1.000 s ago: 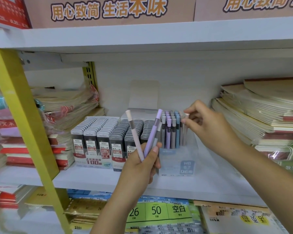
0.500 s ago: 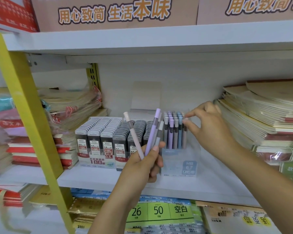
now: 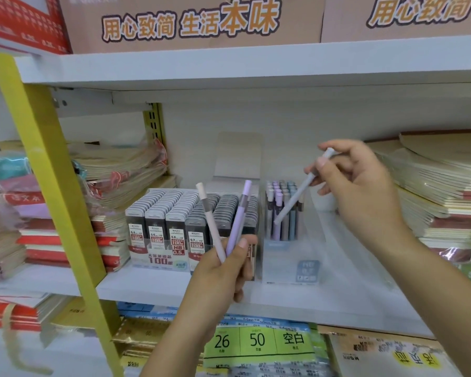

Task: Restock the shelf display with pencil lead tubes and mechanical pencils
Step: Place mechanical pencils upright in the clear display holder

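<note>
A right hand (image 3: 365, 186) angles a grey pencil (image 3: 297, 198) toward the clear box (image 3: 291, 257) on the shelf (image 3: 152, 287), likely next slotting it upright, while the left hand (image 3: 223, 270) grips two more pencils (image 3: 226, 227).

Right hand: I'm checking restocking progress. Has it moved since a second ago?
Yes. The right hand has lifted up and right from the clear pencil box, now holding a pencil tilted above it.

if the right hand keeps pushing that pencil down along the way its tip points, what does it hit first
Probably the pencils standing in the clear box. The right hand holds its pencil tilted with the tip over them, though depth is hard to judge.
</note>
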The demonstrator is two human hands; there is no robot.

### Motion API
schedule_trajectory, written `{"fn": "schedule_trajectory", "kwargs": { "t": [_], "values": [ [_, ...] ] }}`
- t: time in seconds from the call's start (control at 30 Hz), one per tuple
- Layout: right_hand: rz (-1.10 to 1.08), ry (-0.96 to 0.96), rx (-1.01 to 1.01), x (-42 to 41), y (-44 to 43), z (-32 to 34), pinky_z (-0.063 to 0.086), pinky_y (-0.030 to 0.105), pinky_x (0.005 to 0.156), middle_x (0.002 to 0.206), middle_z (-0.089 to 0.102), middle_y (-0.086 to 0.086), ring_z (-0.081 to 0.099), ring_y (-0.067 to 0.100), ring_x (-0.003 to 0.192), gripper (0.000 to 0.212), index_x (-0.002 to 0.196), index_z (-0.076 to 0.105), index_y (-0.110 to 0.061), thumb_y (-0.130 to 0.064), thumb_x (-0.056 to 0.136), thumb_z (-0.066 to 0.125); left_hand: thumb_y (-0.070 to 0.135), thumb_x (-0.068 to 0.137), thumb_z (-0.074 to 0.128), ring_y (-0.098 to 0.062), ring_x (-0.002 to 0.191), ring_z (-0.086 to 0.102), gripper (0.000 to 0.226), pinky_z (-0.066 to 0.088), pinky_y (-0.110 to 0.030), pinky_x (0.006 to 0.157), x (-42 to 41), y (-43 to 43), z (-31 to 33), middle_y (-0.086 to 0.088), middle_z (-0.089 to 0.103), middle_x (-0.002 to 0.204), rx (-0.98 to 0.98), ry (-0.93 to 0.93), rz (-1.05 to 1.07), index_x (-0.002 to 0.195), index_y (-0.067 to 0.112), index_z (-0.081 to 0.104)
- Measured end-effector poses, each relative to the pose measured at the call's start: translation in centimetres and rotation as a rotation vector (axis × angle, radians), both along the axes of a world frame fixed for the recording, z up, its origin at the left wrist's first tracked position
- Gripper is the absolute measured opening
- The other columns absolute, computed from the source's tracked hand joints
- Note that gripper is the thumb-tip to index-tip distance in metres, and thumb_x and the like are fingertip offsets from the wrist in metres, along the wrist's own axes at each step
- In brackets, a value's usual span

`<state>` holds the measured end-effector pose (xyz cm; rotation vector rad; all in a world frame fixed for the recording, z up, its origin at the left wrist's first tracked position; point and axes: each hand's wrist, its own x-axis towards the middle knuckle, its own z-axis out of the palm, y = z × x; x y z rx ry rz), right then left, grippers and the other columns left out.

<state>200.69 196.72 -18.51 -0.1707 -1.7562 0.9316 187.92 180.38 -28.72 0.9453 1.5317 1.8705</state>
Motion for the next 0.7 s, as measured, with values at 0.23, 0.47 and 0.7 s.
{"fn": "schedule_trajectory", "kwargs": {
  "t": [0.23,0.47,0.7],
  "values": [
    [-0.168,-0.365,0.406,-2.6,-0.5,-1.8,0.046,0.008,0.070,0.083,0.068,-0.015,0.062,-0.002,0.081,0.016,0.102,0.059,-0.034,-0.025,0.091,0.065,0.038,0.098,0.055,-0.010,0.046,0.031,0.024,0.029,-0.023,0.043,-0.8,-0.6,-0.2,0.006,0.035,0.056,0.009,-0.044,0.044,0.095,0.028,0.076],
    [-0.162,-0.437,0.367,-3.2,-0.7,-2.6,0.046,0.010,0.069,0.076,0.067,-0.013,0.062,0.000,0.076,0.021,0.100,0.050,-0.035,-0.028,0.089,0.067,0.038,0.100,0.052,-0.011,0.047,0.027,0.024,0.026,-0.023,0.044,-1.4,-1.0,-0.1,0.006,0.030,0.056,0.000,-0.035,0.005,0.093,0.035,0.076],
    [-0.457,-0.461,0.571,-4.3,0.2,-2.8,0.039,0.027,0.063,0.092,0.048,-0.003,0.047,0.014,0.085,0.021,0.095,0.067,-0.019,-0.030,0.080,0.076,0.037,0.100,0.054,-0.011,0.047,0.029,0.024,0.030,-0.022,0.043,-1.3,-0.9,-0.1,0.006,0.031,0.057,-0.007,-0.040,-0.032,0.094,0.032,0.076]
  ]
}}
